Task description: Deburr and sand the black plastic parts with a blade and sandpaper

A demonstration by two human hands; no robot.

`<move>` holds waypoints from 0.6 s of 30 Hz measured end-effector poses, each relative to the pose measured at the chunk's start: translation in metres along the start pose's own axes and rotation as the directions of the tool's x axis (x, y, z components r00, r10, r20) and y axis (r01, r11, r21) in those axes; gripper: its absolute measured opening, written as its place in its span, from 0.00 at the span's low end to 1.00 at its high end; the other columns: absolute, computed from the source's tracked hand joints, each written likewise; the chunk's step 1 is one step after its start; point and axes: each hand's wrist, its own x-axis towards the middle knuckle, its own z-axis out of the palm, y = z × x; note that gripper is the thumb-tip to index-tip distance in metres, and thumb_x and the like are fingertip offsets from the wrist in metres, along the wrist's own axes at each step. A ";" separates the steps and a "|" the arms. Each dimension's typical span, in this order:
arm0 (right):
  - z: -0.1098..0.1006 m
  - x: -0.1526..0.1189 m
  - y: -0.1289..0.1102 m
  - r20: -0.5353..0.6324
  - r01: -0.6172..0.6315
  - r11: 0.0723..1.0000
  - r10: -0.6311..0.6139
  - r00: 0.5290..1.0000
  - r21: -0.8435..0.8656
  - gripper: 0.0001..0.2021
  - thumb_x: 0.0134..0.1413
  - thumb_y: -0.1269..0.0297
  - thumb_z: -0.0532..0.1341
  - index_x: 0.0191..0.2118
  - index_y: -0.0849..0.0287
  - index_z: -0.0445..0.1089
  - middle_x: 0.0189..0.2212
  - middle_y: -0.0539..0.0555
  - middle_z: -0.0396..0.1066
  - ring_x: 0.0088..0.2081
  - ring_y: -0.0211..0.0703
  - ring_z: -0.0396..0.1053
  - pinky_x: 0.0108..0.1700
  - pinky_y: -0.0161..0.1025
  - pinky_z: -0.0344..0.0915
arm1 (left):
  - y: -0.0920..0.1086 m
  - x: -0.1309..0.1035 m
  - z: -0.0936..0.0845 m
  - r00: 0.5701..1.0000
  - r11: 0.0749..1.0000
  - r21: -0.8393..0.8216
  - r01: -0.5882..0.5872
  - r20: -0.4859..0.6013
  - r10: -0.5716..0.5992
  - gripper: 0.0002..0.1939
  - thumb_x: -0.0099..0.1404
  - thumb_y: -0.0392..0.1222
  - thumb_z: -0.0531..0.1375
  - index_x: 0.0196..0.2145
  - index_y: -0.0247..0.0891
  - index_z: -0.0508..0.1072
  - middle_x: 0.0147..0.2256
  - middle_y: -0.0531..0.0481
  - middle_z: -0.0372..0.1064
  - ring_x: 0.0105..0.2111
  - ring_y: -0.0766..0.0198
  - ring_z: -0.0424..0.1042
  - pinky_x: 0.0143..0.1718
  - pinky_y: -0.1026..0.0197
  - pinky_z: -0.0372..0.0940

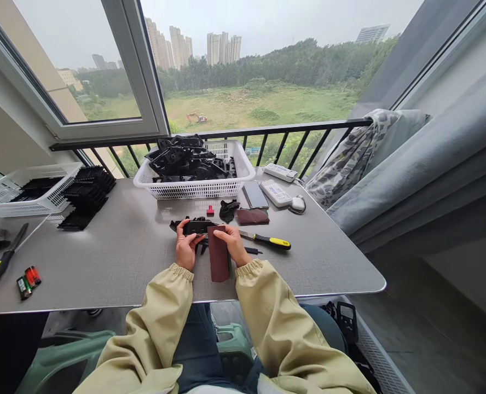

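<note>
My left hand (186, 246) grips a black plastic part (196, 225) above the table near its front edge. In my right hand (233, 244) is a folded dark red sandpaper sheet (217, 257), hanging down beside the part. Behind my right hand lies a file with a yellow and black handle (272, 241). A dark tool tip (253, 250) shows just below it. Farther back are a second folded sandpaper piece (253, 216), a small black piece (229, 209) and a small red clip (210, 210).
A white basket (197, 190) heaped with black parts stands at the back. Stacked black parts (87, 197), another basket (41, 205), a yellow-black tool (0, 264) and batteries (28, 282) are left. A phone (255, 195) and white power strip (276, 193) lie back right.
</note>
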 end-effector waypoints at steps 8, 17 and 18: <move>0.003 -0.001 0.004 0.106 -0.026 0.996 0.036 0.994 -0.090 0.17 0.37 0.53 0.67 0.17 0.60 0.66 0.15 0.46 0.62 0.20 0.34 0.55 0.22 0.33 0.52 | -0.005 -0.005 -0.001 0.988 0.977 0.157 -0.145 0.078 0.134 0.22 0.54 0.40 0.59 0.48 0.47 0.65 0.44 0.50 0.69 0.40 0.61 0.72 0.41 0.58 0.70; 0.007 -0.004 0.002 0.127 -0.008 0.986 0.030 0.991 -0.166 0.19 0.39 0.51 0.65 0.15 0.58 0.61 0.14 0.45 0.56 0.20 0.33 0.50 0.22 0.34 0.48 | -0.005 -0.007 -0.005 0.974 0.932 0.284 -0.225 0.100 0.204 0.19 0.53 0.37 0.60 0.44 0.45 0.71 0.46 0.51 0.69 0.47 0.58 0.67 0.54 0.57 0.61; 0.007 -0.004 0.002 0.130 -0.010 0.985 0.033 0.991 -0.171 0.19 0.40 0.51 0.65 0.15 0.58 0.61 0.14 0.45 0.56 0.20 0.33 0.50 0.22 0.34 0.48 | -0.005 -0.007 -0.005 0.973 0.929 0.290 -0.228 0.104 0.206 0.19 0.53 0.37 0.60 0.44 0.45 0.71 0.46 0.51 0.69 0.48 0.57 0.67 0.54 0.56 0.60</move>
